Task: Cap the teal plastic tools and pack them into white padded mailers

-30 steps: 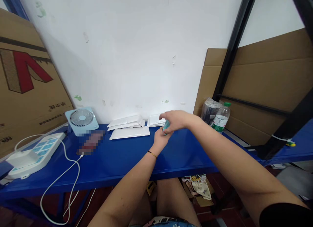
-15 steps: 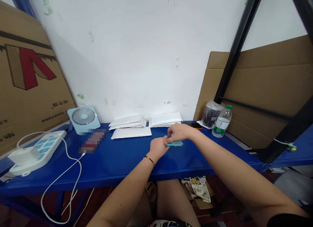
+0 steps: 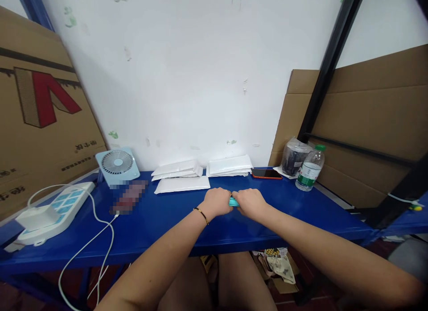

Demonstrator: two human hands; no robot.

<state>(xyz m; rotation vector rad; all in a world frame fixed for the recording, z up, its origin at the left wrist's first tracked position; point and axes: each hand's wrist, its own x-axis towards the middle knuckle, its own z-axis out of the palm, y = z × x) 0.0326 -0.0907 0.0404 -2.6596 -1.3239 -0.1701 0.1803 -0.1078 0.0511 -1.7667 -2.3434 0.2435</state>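
Over the middle of the blue table, my left hand [image 3: 218, 202] and my right hand [image 3: 250, 203] are side by side, almost touching. Both are closed around a small turquoise item [image 3: 234, 202]. Only a short banded strip of it shows between the fists, so its kind cannot be told. A ring is on my left hand and a dark bracelet [image 3: 202, 215] on that wrist. Just behind the hands lie white padded envelopes: one single envelope [image 3: 182, 184], a left stack [image 3: 177, 169] and a right stack [image 3: 230, 165].
On the blue table [image 3: 150, 230] are a light-blue fan [image 3: 117, 164], a blurred phone-like item [image 3: 129, 197] on a white cable, and a power strip [image 3: 72, 205]. At right lie a phone [image 3: 266, 173], a bagged dark cup [image 3: 293, 158] and a water bottle [image 3: 310, 169]. Cardboard [image 3: 377, 110] stands beyond.
My right hand has come down and closed on the turquoise item beside my left hand. Its right end, visible before, is now covered. The phone at right is more exposed.
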